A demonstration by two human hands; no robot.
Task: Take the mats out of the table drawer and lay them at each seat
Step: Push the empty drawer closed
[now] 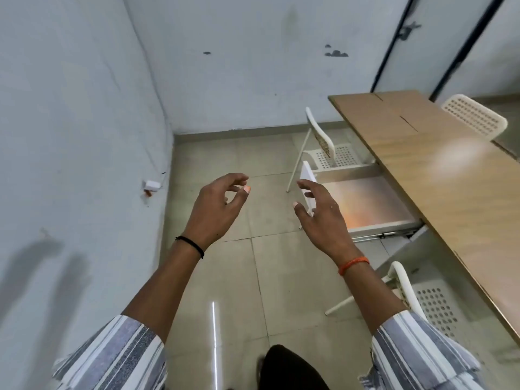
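From the head camera, the drawer (368, 201) stands pulled out from under the table (439, 175); no mats are visible in it. Both the left hand (216, 209) and right hand (320, 212) hover loosely open and empty. Mats likely light and floppy; grip an edge

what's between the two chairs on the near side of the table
In the head view, the open drawer juts out from under the table between the far chair and the near chair; no mats show inside it.
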